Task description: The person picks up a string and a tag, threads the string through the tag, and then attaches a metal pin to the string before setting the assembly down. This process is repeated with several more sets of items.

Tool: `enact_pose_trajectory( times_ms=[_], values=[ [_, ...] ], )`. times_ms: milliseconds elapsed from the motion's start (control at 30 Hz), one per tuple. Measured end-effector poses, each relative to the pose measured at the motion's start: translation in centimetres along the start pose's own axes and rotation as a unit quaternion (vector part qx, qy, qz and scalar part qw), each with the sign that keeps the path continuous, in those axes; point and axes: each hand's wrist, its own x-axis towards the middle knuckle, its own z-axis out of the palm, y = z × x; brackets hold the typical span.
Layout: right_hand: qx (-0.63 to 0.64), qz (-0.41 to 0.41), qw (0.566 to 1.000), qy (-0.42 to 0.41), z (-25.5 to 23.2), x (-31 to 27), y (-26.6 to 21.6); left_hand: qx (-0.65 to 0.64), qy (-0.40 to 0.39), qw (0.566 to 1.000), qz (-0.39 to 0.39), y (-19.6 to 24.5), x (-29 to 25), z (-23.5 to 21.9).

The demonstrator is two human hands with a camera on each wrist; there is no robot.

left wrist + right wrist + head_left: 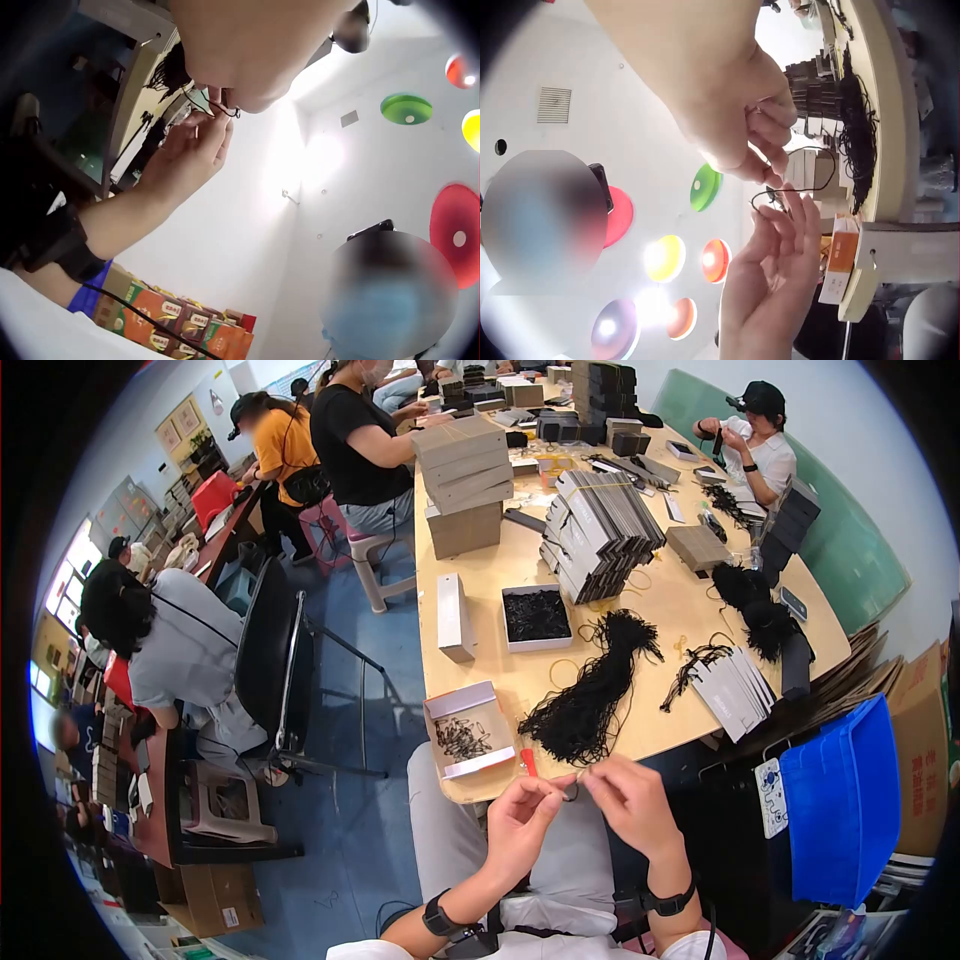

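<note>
A thin black cord (833, 169) is pinched between the fingertips of both hands, above the lap at the table's near edge. My left hand (525, 822) grips one part of it; in the right wrist view that hand (776, 281) is palm up with bent fingers. My right hand (632, 802) pinches the cord close beside, its other fingers curled, as the right wrist view shows (720, 97). A loop of cord hangs out past the fingertips there. In the left wrist view the cord (238, 113) ends in a small curl; the fingers partly hide the rest.
Near the table's front edge lie a box of small metal pieces (462, 738), a red-handled tool (528, 762) and a black cord bundle (590, 705). Behind are a box of black pieces (536, 614), stacked cards (600, 540) and grey boxes (465, 470). A blue bin (840, 800) stands right.
</note>
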Motion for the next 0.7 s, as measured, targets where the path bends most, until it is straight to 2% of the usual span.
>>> enact_pose_trajectory(
  times_ms=[33, 100, 167, 200, 233, 300, 333, 400, 433, 500, 533, 567, 633, 700],
  values=[
    [0.0, 0.001, 1.0, -0.002, 0.3, -0.3, -0.1, -0.001, 0.001, 1.0, -0.001, -0.1, 0.1, 0.2],
    [0.012, 0.014, 0.999, -0.048, 0.6, -1.1, -0.1, -0.118, -0.007, 0.991, -0.058, -0.3, 0.3, 0.5],
    [-0.008, 0.014, 0.997, -0.073, 0.2, -1.8, 0.2, -0.143, -0.012, 0.987, -0.069, -0.3, 0.3, 0.6],
    [-0.001, 0.025, 0.993, -0.112, 0.0, -2.2, 0.4, -0.166, -0.018, 0.983, -0.078, -0.3, 0.3, 0.6],
    [0.005, 0.036, 0.988, -0.151, -0.2, -2.6, 0.6, -0.166, -0.018, 0.983, -0.079, -0.3, 0.2, 0.6],
    [0.04, 0.044, 0.986, -0.158, -0.4, -3.5, 1.6, -0.092, -0.03, 0.995, -0.039, 0.0, 0.1, 0.3],
    [0.097, 0.041, 0.976, -0.19, -0.6, -3.8, 1.9, -0.093, -0.031, 0.994, -0.04, 0.3, -0.1, 0.1],
    [0.194, 0.03, 0.951, -0.237, -0.6, -4.7, 3.0, -0.081, -0.141, 0.986, -0.023, 1.1, -0.5, -0.4],
    [0.195, 0.031, 0.952, -0.235, -1.0, -4.8, 3.6, -0.08, -0.142, 0.986, -0.025, 1.3, -0.6, -0.8],
    [0.188, 0.044, 0.925, -0.327, -1.9, -4.7, 4.1, -0.048, -0.262, 0.964, -0.028, 1.5, -1.1, -1.4],
    [0.233, 0.102, 0.932, -0.258, -1.9, -4.7, 3.6, -0.004, -0.284, 0.959, -0.011, 1.7, -1.2, -1.6],
    [0.286, 0.142, 0.921, -0.226, -1.8, -4.4, 3.7, -0.004, -0.285, 0.958, -0.013, 1.7, -1.3, -1.8],
    [0.476, 0.177, 0.849, -0.146, -0.9, -4.1, 2.7, 0.02, -0.337, 0.941, 0.005, 1.5, -1.4, -2.1],
    [0.475, 0.156, 0.851, -0.161, 0.2, -3.9, 3.2, 0.014, -0.326, 0.945, 0.001, 1.4, -1.5, -2.0]
  ],
)
